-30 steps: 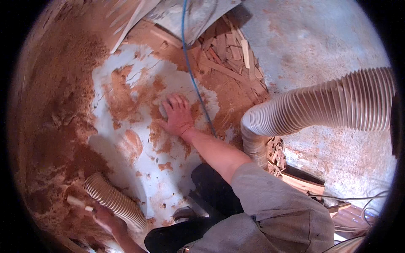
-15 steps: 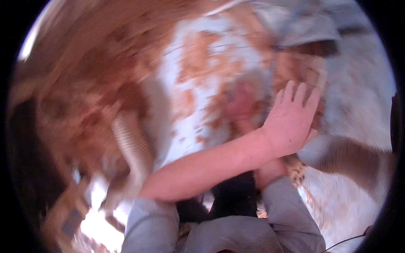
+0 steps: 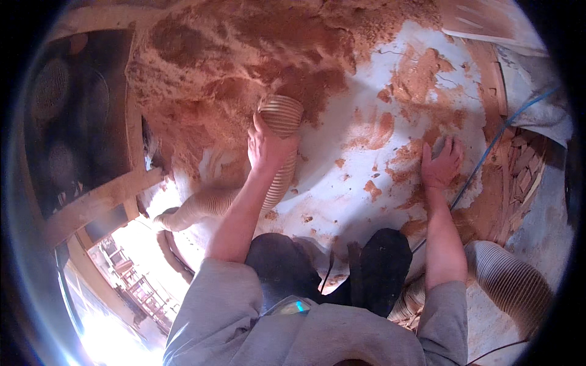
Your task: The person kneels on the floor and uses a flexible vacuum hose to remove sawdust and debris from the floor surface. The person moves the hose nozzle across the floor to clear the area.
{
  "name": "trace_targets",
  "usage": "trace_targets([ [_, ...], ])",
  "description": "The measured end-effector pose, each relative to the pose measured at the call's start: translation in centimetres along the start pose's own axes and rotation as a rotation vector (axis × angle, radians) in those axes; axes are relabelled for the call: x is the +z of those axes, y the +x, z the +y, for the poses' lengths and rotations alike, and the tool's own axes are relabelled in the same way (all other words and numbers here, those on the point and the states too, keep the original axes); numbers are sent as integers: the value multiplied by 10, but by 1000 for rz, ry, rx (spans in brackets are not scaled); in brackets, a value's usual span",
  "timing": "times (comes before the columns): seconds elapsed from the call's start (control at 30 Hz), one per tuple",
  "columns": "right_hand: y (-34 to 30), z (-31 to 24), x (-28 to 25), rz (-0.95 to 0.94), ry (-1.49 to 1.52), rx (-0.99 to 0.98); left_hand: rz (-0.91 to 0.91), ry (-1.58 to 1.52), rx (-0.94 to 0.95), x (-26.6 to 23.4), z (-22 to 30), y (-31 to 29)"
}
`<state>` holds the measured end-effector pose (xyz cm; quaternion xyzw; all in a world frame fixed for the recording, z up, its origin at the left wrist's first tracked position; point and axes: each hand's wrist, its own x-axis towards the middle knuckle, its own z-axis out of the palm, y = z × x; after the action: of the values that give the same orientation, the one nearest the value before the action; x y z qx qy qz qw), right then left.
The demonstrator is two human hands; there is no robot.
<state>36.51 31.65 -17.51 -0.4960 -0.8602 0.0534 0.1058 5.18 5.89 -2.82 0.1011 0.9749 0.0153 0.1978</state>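
My left hand (image 3: pixel 267 146) is wrapped round a ribbed tan flexible hose (image 3: pixel 285 114), close to its far end. That end lies against a heap of reddish-brown sawdust (image 3: pixel 207 67). From my grip the hose bends back toward me and off to the left. To the right, my right hand (image 3: pixel 443 162) rests with its fingers apart on a pale sheet (image 3: pixel 323 190) smeared with the same dust. Nothing shows in that hand.
Thin wood strips (image 3: pixel 522 165) are stacked at the right, with a blue cord (image 3: pixel 488 149) running past them. Another ribbed hose (image 3: pixel 510 283) curves at the lower right. A wooden frame with dark panels (image 3: pixel 79 110) stands at the left.
My left hand, earlier spread open across my right arm, has swung back left and taken hold of the hose. My right hand stays low over the sheet. The view has shifted.
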Motion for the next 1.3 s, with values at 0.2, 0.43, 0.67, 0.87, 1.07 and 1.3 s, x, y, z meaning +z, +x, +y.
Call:
trace_targets([
  [0.2, 0, 2, 1, -47, -79, 41, -28, -203, -46, -41, -64, 6],
  [0.43, -2, 1, 3, 8, -49, -24, -103, -495, -212, 17, -265, 64],
  [0.67, 1, -2, -3, -45, -98, 39, -116, -272, 135, -42, -203, 110],
  [0.87, 0, 1, -2, -17, -62, -9, -267, -361, 174, -60, -186, 124],
  [1.07, -1, 7, 4, 2, -58, -32, -309, 90, 533, -87, -122, 108],
  [1.3, 0, 0, 0, -41, -66, 5, -149, 174, 437, -52, -117, 106],
])
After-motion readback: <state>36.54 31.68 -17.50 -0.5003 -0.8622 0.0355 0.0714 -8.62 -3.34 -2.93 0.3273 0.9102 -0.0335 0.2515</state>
